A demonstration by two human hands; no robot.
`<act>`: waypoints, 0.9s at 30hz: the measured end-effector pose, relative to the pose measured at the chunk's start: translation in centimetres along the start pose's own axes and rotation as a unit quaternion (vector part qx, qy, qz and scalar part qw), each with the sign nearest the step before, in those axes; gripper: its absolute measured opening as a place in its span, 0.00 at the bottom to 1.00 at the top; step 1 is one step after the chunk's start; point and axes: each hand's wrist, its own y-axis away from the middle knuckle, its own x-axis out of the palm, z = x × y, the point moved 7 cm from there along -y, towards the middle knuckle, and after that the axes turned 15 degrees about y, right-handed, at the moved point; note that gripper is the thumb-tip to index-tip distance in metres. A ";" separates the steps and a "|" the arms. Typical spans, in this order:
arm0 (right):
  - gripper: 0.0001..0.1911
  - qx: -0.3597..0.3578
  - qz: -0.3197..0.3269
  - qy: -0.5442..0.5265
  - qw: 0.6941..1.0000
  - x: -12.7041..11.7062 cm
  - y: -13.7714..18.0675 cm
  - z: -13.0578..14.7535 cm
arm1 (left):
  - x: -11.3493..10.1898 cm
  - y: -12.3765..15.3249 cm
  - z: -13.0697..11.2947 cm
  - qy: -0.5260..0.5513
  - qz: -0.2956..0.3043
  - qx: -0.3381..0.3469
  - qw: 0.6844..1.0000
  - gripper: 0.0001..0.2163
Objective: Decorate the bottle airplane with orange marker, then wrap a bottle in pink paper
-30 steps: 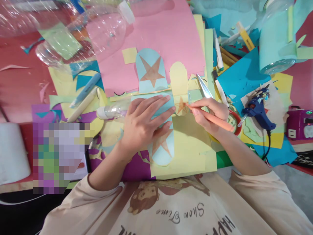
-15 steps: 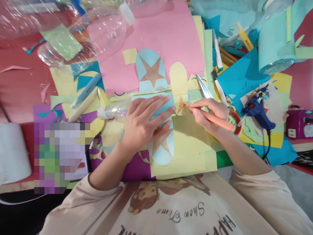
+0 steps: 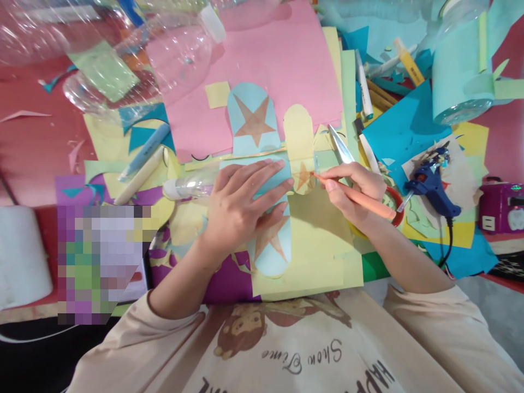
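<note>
My right hand grips an orange marker, its tip close to the right point of a small orange star on a pale yellow rounded paper strip. Spread flat, my left hand presses on light blue paper pieces and covers part of them. Beyond its fingers lies a light blue rounded piece with a large brown-orange star. Below the hand, another light blue end carries a similar star. A clear plastic bottle lies partly under my left hand.
Scissors with a red handle lie partly beneath my right hand. A blue hot glue gun rests further right. A wrapped bottle stands at back right. Pink sheet, markers, clear bottles and paper scraps surround the work.
My right hand and the orange marker have shifted slightly right, the tip moving from inside the small star toward its right edge. My left hand stays in place.
</note>
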 end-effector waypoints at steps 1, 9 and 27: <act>0.03 -0.005 0.005 -0.003 1.000 0.1 0.0 0.1 | 0.0 0.0 0.1 0.009 0.000 -0.006 1.000 0.12; 0.03 0.007 0.003 0.000 1.000 0.0 0.1 -0.2 | 0.0 0.0 -0.1 -0.001 -0.005 0.010 1.000 0.12; 0.04 -0.007 0.012 -0.004 1.000 0.2 -0.1 0.2 | 0.0 -0.1 0.0 -0.005 -0.005 0.010 1.000 0.12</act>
